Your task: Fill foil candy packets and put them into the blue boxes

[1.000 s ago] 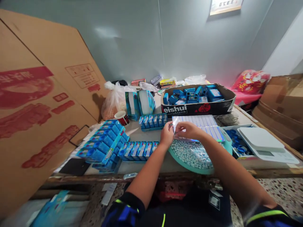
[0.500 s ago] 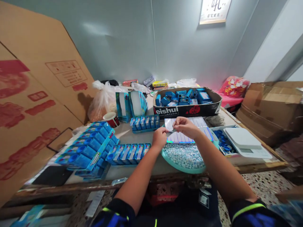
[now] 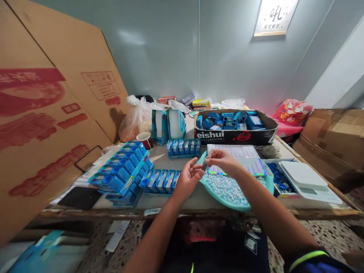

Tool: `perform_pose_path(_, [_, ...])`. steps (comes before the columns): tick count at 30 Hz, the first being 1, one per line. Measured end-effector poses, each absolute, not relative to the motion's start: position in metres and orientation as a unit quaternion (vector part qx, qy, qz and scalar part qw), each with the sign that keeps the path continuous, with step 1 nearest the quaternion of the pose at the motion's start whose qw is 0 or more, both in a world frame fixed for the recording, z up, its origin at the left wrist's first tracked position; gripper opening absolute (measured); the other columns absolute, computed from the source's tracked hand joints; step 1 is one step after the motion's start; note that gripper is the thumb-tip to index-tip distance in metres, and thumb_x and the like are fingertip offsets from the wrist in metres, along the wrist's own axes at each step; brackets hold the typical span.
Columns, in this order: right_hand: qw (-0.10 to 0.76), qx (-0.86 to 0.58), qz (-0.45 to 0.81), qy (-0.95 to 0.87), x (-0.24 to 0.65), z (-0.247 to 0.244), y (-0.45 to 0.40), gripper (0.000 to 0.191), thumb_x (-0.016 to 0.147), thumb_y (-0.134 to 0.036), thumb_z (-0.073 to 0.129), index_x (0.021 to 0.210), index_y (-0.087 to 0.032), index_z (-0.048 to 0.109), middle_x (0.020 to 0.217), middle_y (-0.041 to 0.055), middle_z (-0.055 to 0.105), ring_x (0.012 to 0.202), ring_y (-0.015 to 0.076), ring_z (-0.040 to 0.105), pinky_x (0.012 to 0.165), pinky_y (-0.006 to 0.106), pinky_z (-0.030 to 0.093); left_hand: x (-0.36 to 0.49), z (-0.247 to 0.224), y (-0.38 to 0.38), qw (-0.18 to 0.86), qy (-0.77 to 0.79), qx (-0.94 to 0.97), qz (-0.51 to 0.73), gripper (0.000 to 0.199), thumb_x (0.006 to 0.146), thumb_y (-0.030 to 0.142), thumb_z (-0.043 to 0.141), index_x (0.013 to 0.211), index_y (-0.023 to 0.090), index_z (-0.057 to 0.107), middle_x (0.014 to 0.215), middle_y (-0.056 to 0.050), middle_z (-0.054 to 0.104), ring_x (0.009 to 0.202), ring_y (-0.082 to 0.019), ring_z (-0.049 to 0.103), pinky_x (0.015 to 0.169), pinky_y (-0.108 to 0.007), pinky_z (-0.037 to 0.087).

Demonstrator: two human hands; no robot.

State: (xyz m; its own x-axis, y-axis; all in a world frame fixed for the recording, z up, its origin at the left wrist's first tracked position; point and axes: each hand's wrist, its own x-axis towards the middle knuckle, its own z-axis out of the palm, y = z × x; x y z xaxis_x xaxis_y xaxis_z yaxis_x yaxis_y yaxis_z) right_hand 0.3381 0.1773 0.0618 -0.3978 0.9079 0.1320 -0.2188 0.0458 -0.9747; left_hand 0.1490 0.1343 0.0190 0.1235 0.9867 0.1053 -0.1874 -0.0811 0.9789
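My left hand (image 3: 189,177) is beside the left rim of a turquoise basin (image 3: 241,207), its palm turned up and its fingers apart. My right hand (image 3: 222,161) pinches something small and dark at its fingertips, close to my left fingers; what it is cannot be made out. Blue and white pellets (image 3: 227,188) fill the basin. Across its back lies a shiny label sheet (image 3: 247,155) with pale strips. Left of my left hand stands a row of blue packs (image 3: 159,181), with another short row (image 3: 183,147) behind it.
Stacked blue packs (image 3: 122,170) and a black flat object (image 3: 80,197) lie at left, near a paper cup (image 3: 145,139). A carton of blue boxes (image 3: 236,137) stands behind the basin. A white scale (image 3: 305,176) is at right. A large cardboard box (image 3: 57,113) rises at far left.
The view has swung left, so things appear farther right. My left hand has come off the label sheet's corner and opened, palm up. My right hand remains pinched near it.
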Motion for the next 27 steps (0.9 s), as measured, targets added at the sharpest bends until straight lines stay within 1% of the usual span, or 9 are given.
perform_pose_path(2, [0.426, -0.312, 0.645, -0.553, 0.312, 0.067, 0.165, 0.039, 0.064, -0.045, 0.092, 0.071, -0.017, 0.065, 0.065, -0.0015, 0.066, 0.062, 0.0115, 0.061, 0.063, 0.025, 0.046, 0.126, 0.018, 0.12, 0.548, 0.428, 0.502, 0.514, 0.068, 0.066, 0.056, 0.087, 0.118, 0.016, 0.07, 0.105, -0.012, 0.074, 0.093, -0.024, 0.07, 0.085, -0.035, 0.055])
perform_pose_path(4, [0.403, -0.319, 0.673, -0.531, 0.288, 0.07, 0.157, 0.04, 0.062, -0.047, 0.092, 0.072, -0.017, 0.067, 0.066, -0.0021, 0.065, 0.062, 0.0117, 0.062, 0.064, 0.026, 0.047, 0.105, 0.015, 0.109, 0.528, 0.464, 0.486, 0.519, 0.06, 0.065, 0.058, 0.086, 0.105, 0.014, 0.075, 0.096, -0.011, 0.075, 0.085, -0.021, 0.069, 0.081, -0.033, 0.054])
perform_pose_path(5, [0.396, -0.324, 0.686, -0.517, 0.277, 0.07, 0.154, 0.041, 0.061, -0.048, 0.092, 0.073, -0.017, 0.067, 0.066, -0.0021, 0.065, 0.063, 0.0121, 0.063, 0.066, 0.026, 0.048, 0.095, 0.013, 0.105, 0.516, 0.477, 0.477, 0.528, 0.059, 0.066, 0.058, 0.086, 0.103, 0.014, 0.076, 0.093, -0.01, 0.075, 0.083, -0.02, 0.068, 0.08, -0.032, 0.054])
perform_pose_path(9, [0.385, -0.352, 0.697, -0.492, 0.247, 0.068, 0.156, 0.044, 0.055, -0.048, 0.093, 0.072, -0.016, 0.068, 0.067, -0.0014, 0.065, 0.065, 0.0131, 0.064, 0.07, 0.028, 0.05, 0.064, 0.012, 0.087, 0.472, 0.503, 0.466, 0.554, 0.054, 0.071, 0.055, 0.082, 0.108, 0.016, 0.077, 0.092, -0.008, 0.076, 0.082, -0.018, 0.066, 0.08, -0.03, 0.053])
perform_pose_path(12, [0.369, -0.369, 0.686, -0.507, 0.232, 0.067, 0.16, 0.046, 0.053, -0.049, 0.094, 0.071, -0.016, 0.069, 0.067, -0.0003, 0.066, 0.065, 0.0137, 0.064, 0.071, 0.029, 0.05, 0.05, 0.017, 0.075, 0.463, 0.516, 0.469, 0.548, 0.05, 0.072, 0.052, 0.082, 0.106, 0.016, 0.079, 0.092, -0.009, 0.076, 0.085, -0.021, 0.068, 0.082, -0.032, 0.054])
perform_pose_path(15, [0.376, -0.37, 0.664, -0.53, 0.218, 0.067, 0.162, 0.045, 0.054, -0.051, 0.092, 0.071, -0.016, 0.069, 0.067, -0.0001, 0.066, 0.064, 0.0131, 0.061, 0.069, 0.028, 0.049, 0.041, 0.021, 0.067, 0.477, 0.516, 0.462, 0.541, 0.05, 0.071, 0.05, 0.083, 0.105, 0.015, 0.079, 0.092, -0.009, 0.077, 0.086, -0.023, 0.069, 0.084, -0.035, 0.055])
perform_pose_path(20, [0.388, -0.378, 0.635, -0.551, 0.196, 0.066, 0.16, 0.047, 0.058, -0.056, 0.089, 0.07, -0.016, 0.067, 0.065, -0.0008, 0.063, 0.062, 0.0119, 0.056, 0.064, 0.027, 0.047, 0.028, 0.018, 0.062, 0.483, 0.518, 0.444, 0.549, 0.05, 0.069, 0.05, 0.084, 0.104, 0.015, 0.078, 0.09, -0.009, 0.077, 0.084, -0.023, 0.07, 0.084, -0.035, 0.056])
perform_pose_path(23, [0.404, -0.369, 0.641, -0.538, 0.183, 0.06, 0.161, 0.047, 0.065, -0.059, 0.084, 0.079, -0.016, 0.07, 0.071, 0.0008, 0.067, 0.065, 0.0124, 0.059, 0.066, 0.027, 0.049, 0.017, 0.013, 0.062, 0.473, 0.524, 0.446, 0.551, 0.049, 0.072, 0.049, 0.082, 0.107, 0.015, 0.078, 0.094, -0.009, 0.078, 0.086, -0.023, 0.07, 0.087, -0.036, 0.055])
perform_pose_path(27, [0.394, -0.336, 0.605, -0.605, 0.164, 0.046, 0.169, 0.045, 0.067, -0.046, 0.086, 0.097, -0.016, 0.073, 0.075, 0.0013, 0.071, 0.068, 0.0139, 0.063, 0.066, 0.027, 0.049, 0.0, 0.001, 0.066, 0.476, 0.536, 0.42, 0.557, 0.052, 0.07, 0.05, 0.084, 0.108, 0.015, 0.077, 0.1, -0.01, 0.077, 0.091, -0.024, 0.071, 0.091, -0.038, 0.055])
